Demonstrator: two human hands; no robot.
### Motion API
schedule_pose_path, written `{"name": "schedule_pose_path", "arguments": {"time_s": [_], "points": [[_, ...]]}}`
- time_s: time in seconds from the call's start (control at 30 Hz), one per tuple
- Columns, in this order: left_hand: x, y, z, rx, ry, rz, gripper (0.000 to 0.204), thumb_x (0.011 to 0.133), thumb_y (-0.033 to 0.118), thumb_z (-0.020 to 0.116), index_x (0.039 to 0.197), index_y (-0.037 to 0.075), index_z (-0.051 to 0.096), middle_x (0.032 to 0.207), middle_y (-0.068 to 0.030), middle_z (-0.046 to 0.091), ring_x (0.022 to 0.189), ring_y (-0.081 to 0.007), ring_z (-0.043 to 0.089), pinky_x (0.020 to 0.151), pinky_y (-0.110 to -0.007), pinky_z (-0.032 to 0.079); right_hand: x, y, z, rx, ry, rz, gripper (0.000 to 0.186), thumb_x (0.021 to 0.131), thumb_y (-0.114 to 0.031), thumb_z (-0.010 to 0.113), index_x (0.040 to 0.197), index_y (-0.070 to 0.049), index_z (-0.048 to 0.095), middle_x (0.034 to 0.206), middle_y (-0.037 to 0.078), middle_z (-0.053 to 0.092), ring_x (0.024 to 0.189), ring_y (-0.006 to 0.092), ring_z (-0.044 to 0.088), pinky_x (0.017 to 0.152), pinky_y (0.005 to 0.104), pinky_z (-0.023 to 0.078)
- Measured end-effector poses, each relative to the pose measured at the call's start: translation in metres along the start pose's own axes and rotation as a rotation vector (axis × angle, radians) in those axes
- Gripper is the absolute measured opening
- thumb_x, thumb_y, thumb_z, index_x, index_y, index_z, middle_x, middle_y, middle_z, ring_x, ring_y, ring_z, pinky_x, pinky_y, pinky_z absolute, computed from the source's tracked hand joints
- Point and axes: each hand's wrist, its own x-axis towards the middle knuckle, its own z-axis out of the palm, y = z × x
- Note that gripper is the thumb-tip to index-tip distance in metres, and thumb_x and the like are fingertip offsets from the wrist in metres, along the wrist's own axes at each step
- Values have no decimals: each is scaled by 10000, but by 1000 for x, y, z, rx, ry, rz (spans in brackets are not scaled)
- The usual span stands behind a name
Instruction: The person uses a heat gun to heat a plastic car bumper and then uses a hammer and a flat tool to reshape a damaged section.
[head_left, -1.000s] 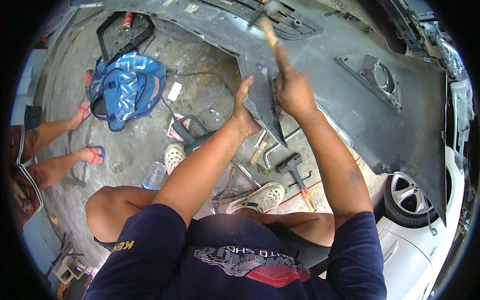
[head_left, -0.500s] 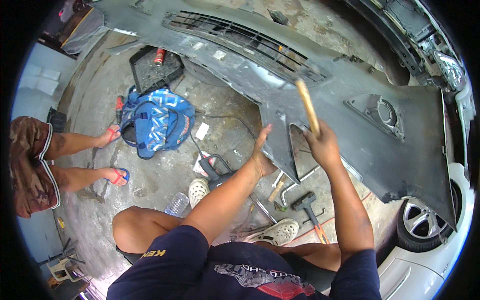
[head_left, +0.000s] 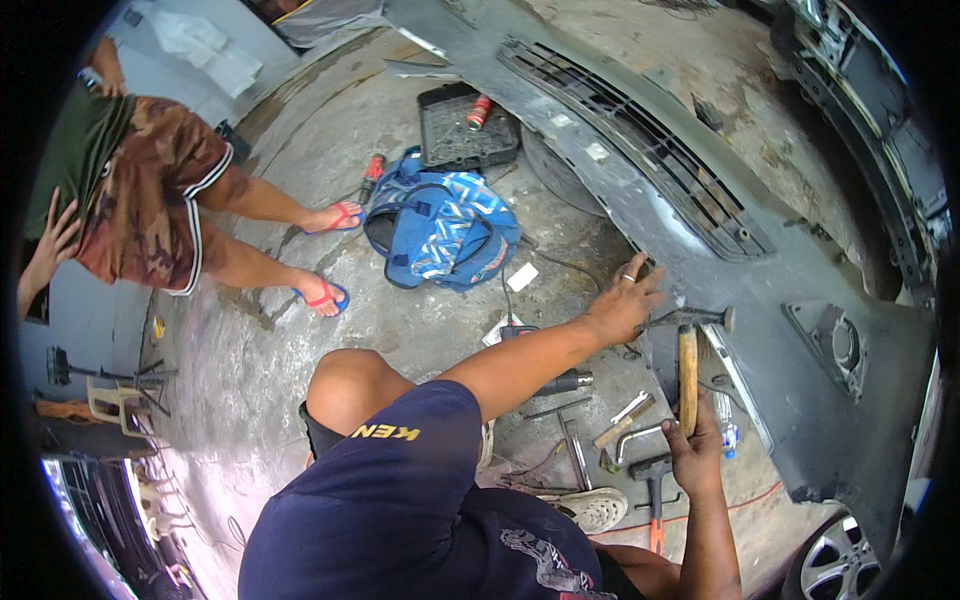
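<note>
My right hand [head_left: 693,445] is closed around the lower wooden handle of a hammer [head_left: 688,375]. Its dark metal head, long and pointed at one end, lies crosswise at the top, over the edge of a grey car bumper cover [head_left: 775,285]. My left hand [head_left: 625,302], with a ring on one finger, rests on the bumper's near edge with its fingers spread. The hammer's pointed end comes close to this hand; whether they touch I cannot tell. A black slatted grille [head_left: 640,140] runs along the bumper beyond my hands.
On the floor lie an orange-handled sledgehammer [head_left: 655,505], a spanner [head_left: 630,407], a heat gun [head_left: 565,382] and a blue bag [head_left: 450,235]. A black tray [head_left: 450,130] holds a red can [head_left: 480,110]. A person in sandals [head_left: 325,295] stands left; a car wheel [head_left: 838,560] is lower right.
My view has swung, so the scene sits farther right. My left hand has moved from the bumper's pointed corner up along its edge. The hammer's head now shows; before, only its handle did.
</note>
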Motion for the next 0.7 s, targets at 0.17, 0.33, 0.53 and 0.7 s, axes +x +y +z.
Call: {"name": "schedule_pose_path", "arguments": {"time_s": [0.17,0.33,0.53,0.7], "points": [[4,-15,9,-45,82,21,384,882,195,672,1252,109,730,1539,-127,540,1530,-417,337,1279,-604,239,18,-21,24,-407,105,-397,406,838,100,668,1229,-7,650,1185,222,677,1095,403,655,924,425,531],[15,-10,-58,-113,167,245,420,755,250,830,1141,114,730,1177,-95,700,1277,-337,582,1208,-595,320,25,-87,-14,-518,266,-342,278,834,84,675,1097,-5,684,1045,160,713,964,353,677,810,433,534],[34,45,-204,-261,-64,362,441,768,369,881,1071,94,717,1003,-155,722,1105,-361,648,1099,-492,455,-7,-185,-70,-47,476,-257,173,953,6,727,993,-2,559,943,116,672,773,135,593,652,285,507],[30,4,-238,-112,96,352,997,746,280,915,1594,94,425,1496,-231,549,1417,-403,496,1232,-471,383,-29,-226,-105,156,668,-215,319,908,-24,787,915,-62,470,855,65,579,724,112,561,531,223,470]]}}
